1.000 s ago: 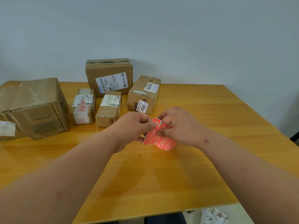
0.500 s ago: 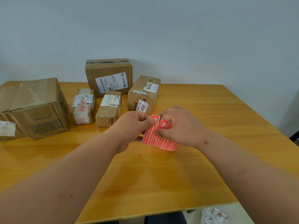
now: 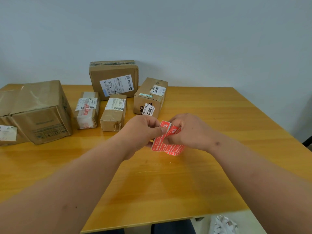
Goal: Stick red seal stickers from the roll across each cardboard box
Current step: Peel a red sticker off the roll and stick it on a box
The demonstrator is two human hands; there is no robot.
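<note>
The worktop (image 3: 194, 188) was of glossy yellow-orange wood, its far edge against a pale wall. Six cardboard boxes stood on its far left part: a large box (image 3: 38, 112) at the left with a partly hidden box (image 3: 7, 132) beside it at the frame's edge, two small labelled boxes (image 3: 87, 110) (image 3: 114, 113) side by side, a box marked BAHA (image 3: 150, 97) to their right, and a tall box (image 3: 114, 78) behind them by the wall.
</note>
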